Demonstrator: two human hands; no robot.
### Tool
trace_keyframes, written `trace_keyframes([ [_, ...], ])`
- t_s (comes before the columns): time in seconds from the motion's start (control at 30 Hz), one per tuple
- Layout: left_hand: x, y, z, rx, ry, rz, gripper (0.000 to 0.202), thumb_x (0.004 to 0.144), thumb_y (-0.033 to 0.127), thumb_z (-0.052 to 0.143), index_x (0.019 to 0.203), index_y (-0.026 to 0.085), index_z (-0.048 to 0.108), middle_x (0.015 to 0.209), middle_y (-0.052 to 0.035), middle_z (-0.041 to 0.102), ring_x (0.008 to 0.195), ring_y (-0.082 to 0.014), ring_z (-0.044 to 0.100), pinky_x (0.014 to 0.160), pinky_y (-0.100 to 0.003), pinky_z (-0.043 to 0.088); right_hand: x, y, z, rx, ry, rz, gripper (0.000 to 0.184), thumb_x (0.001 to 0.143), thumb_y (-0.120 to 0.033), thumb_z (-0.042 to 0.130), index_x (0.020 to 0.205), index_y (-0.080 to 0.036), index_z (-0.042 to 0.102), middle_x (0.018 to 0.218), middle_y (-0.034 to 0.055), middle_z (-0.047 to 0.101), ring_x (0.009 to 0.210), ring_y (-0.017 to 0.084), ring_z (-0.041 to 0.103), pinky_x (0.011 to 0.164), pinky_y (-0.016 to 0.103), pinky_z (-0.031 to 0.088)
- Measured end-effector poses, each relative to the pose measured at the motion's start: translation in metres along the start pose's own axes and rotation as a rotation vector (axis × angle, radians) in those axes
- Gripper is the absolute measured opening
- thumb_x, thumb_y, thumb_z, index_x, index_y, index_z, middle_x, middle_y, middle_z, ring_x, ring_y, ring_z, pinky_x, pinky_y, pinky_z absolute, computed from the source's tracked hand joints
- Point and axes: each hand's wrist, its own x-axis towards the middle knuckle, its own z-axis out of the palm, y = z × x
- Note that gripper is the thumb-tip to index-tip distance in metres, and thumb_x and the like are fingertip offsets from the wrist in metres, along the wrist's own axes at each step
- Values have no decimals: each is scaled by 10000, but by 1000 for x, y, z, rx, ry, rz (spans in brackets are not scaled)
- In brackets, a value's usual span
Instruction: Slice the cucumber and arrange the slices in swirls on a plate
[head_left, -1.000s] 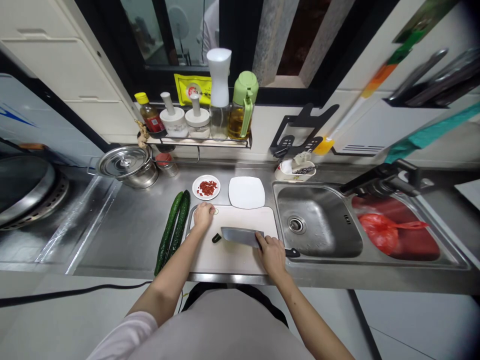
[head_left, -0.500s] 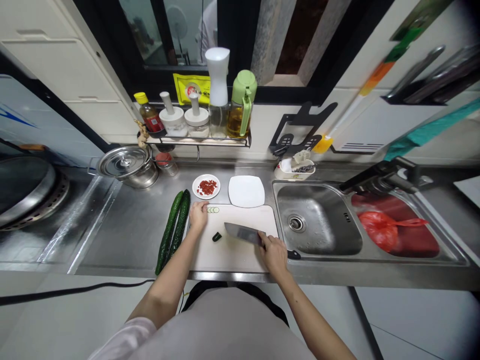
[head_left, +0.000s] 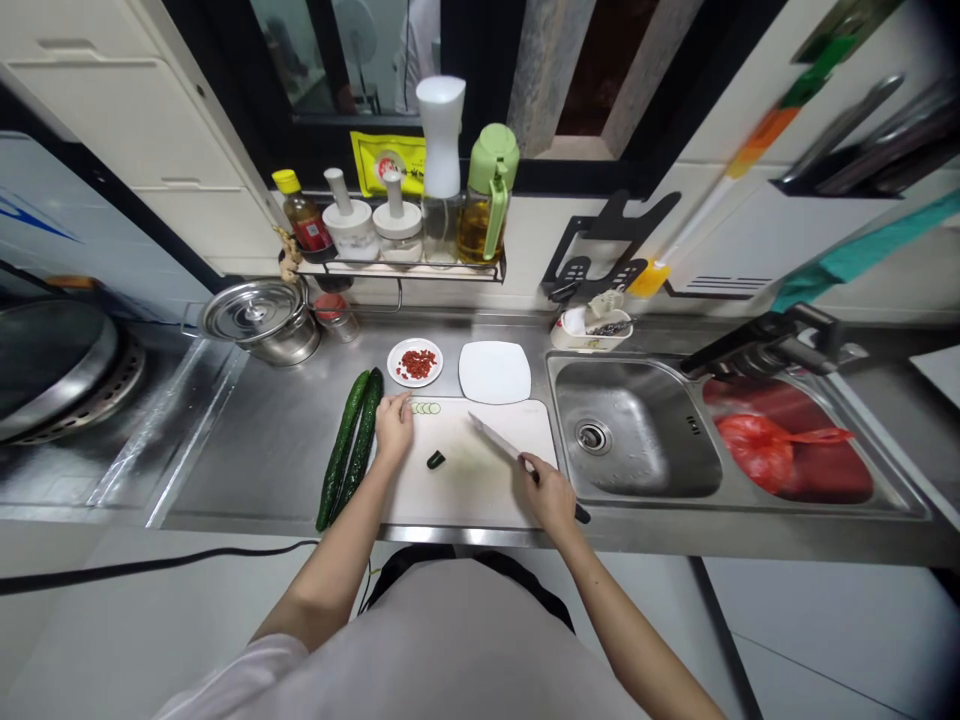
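Note:
My right hand (head_left: 551, 497) grips the black handle of a kitchen knife (head_left: 495, 436). The blade slants up and left over the white cutting board (head_left: 487, 500), with its narrow edge facing me. At the board's upper left corner, my left hand (head_left: 394, 425) rests with its fingers extended, beside a short row of thin cucumber slices (head_left: 426, 408). A small dark green cucumber end (head_left: 436, 459) lies on the board between the hands. Two whole cucumbers (head_left: 351, 445) lie side by side on the counter, left of the board and partly behind my left forearm.
Behind the board are a plate of chopped red pieces (head_left: 416, 364) and a white square plate (head_left: 495, 372). The sink (head_left: 637, 430) is on the right, holding a red bag (head_left: 757, 452) in its second basin. A lidded pot (head_left: 262, 318) stands left, below a seasoning rack (head_left: 405, 268).
The knife has turned in my right hand, from showing its broad side to edge-on, and its tip moved right. My left hand stays by the slices. The view shifted slightly.

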Motion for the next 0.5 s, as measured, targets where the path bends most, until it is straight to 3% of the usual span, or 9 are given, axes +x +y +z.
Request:
trace_keyframes([
  [0.1,-29,-4,-12,-76,47,-18,316,894,261,460,1120,183,666,1040,-96,606,980,-212,582,900,-346,468,1,-1,2,79,-25,34,368,949,-351,367,1164,-232,640,944,52,720,829,184,633,668,249,363],
  [0.27,-87,-4,-11,-96,-137,56,263,901,337,501,1069,207,655,1022,-76,633,920,-189,600,810,-309,491,4,-7,7,58,-105,-3,387,962,-404,327,1020,-196,648,751,38,676,711,176,594,591,241,294],
  [0.37,-100,1,-1,-23,-196,106,301,847,367,600,1099,211,648,1016,-80,643,978,-223,581,853,-349,480,4,-14,9,15,-150,-29,364,965,-392,338,976,-195,644,742,31,667,705,166,581,589,240,277],
  [0.5,-97,6,8,30,-245,111,251,816,326,644,1040,219,677,971,-68,669,965,-233,566,861,-371,468,3,-21,9,-5,-188,-51,342,973,-371,349,1042,-189,631,794,35,685,733,160,593,610,235,285],
])
